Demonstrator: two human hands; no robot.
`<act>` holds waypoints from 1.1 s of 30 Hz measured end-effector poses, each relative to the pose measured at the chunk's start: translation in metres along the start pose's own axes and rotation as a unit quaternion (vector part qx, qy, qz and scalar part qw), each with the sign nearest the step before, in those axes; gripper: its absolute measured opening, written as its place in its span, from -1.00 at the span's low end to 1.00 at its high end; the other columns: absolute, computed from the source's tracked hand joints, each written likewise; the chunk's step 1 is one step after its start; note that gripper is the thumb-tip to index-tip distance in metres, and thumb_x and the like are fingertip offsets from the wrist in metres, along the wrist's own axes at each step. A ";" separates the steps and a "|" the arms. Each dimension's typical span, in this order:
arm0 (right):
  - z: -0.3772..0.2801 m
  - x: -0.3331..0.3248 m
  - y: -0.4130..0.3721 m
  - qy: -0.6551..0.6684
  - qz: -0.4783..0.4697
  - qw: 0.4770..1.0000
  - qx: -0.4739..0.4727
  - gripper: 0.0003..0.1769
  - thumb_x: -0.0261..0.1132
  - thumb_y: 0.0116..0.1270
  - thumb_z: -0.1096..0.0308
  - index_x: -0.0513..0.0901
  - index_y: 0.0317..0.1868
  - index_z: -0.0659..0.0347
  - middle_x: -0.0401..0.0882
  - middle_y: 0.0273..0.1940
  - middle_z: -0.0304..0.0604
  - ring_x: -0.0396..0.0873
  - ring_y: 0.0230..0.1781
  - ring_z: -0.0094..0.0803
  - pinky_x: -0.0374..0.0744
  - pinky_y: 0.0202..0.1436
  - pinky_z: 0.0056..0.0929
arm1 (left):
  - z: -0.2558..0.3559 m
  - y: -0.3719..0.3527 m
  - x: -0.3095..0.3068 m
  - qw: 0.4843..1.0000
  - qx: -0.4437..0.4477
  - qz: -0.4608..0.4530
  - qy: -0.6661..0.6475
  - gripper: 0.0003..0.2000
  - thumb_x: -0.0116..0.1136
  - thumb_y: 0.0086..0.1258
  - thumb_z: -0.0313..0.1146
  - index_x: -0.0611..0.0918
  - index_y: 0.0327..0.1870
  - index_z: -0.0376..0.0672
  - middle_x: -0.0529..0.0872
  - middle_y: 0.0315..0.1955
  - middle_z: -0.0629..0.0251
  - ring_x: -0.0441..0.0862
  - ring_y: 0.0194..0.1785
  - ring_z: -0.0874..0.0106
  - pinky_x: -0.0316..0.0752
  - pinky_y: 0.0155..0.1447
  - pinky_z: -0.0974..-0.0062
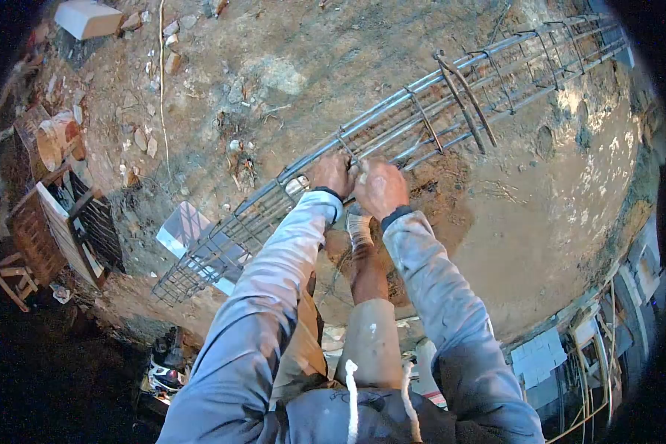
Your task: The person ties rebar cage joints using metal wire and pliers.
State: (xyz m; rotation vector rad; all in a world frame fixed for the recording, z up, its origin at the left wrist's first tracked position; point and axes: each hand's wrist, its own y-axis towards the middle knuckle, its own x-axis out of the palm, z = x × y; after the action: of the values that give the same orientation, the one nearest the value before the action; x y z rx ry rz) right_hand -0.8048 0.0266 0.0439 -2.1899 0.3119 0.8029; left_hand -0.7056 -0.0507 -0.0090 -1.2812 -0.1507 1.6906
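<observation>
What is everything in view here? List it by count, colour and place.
rebar cage: one, grey, diagonal across the ground
dark bars: two, brown, across the cage, upper right
white block: one, white, upper left
cord: one, pale, upper left
rubble: many pieces, mixed, mostly upper left
wooden items: several, brown, left edge
sheets: uncountable, pale, lower right
ground: one, brown, throughout
drawstrings: two, white, bottom centre
sleeves: two, grey-blue, lower centre
left hand; right hand: two, bare, at the cage
</observation>
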 end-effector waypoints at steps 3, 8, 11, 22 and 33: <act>0.003 0.001 -0.008 0.015 0.012 1.000 0.005 -0.83 0.18 0.00 0.37 0.60 -0.41 0.28 0.56 -0.48 0.21 0.56 -0.41 0.12 0.55 -0.26 -0.04 | -0.003 0.003 0.002 0.989 -0.072 -0.044 -0.124 -0.79 0.19 0.09 -0.18 0.66 -0.52 -0.12 0.62 -0.56 -0.06 0.59 -0.42 0.01 0.46 -0.31 0.14; -0.001 0.001 -0.012 0.031 0.033 0.999 0.004 -0.85 0.17 0.03 0.37 0.59 -0.41 0.26 0.55 -0.48 0.18 0.55 -0.42 0.12 0.54 -0.29 -0.03 | -0.033 0.022 0.003 0.965 0.051 -0.162 -0.199 -0.86 0.23 0.11 -0.28 0.68 -0.43 -0.14 0.64 -0.58 0.18 0.58 -0.44 0.41 0.38 -0.32 0.43; 0.002 0.006 -0.010 0.037 0.053 0.998 0.001 -0.84 0.17 0.05 0.36 0.59 -0.40 0.27 0.56 -0.48 0.17 0.55 -0.41 0.12 0.53 -0.30 -0.03 | -0.036 0.020 0.008 0.922 -0.081 -0.121 -0.358 -0.83 0.24 0.12 -0.28 0.67 -0.44 -0.20 0.62 -0.60 0.32 0.52 -0.46 0.53 0.37 -0.33 0.50; -0.008 -0.005 -0.015 0.047 -0.001 0.996 0.069 -0.80 0.16 0.10 0.35 0.62 -0.33 0.28 0.56 -0.42 0.23 0.56 -0.33 0.12 0.52 -0.21 -0.05 | 0.019 -0.024 0.007 0.922 -0.142 0.185 -0.310 -0.80 0.23 0.16 -0.29 0.69 -0.31 -0.23 0.71 -0.38 0.09 0.64 -0.33 0.27 0.48 -0.23 0.38; -0.012 -0.007 -0.027 0.090 0.045 0.995 0.000 -0.77 0.24 -0.02 0.30 0.55 -0.55 0.36 0.53 -0.54 0.23 0.56 -0.44 0.13 0.54 -0.35 -0.02 | 0.013 -0.053 0.032 0.979 0.059 0.189 -0.045 -0.48 0.06 0.23 -0.20 0.40 0.26 -0.04 0.45 0.19 0.16 0.36 0.26 0.20 0.08 0.34 0.04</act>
State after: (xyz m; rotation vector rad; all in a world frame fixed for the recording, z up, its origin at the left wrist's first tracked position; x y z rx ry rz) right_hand -0.7930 0.0355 0.0702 -2.2659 0.5040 0.6544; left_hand -0.6831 0.0066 0.0068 -1.1963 0.1488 2.0495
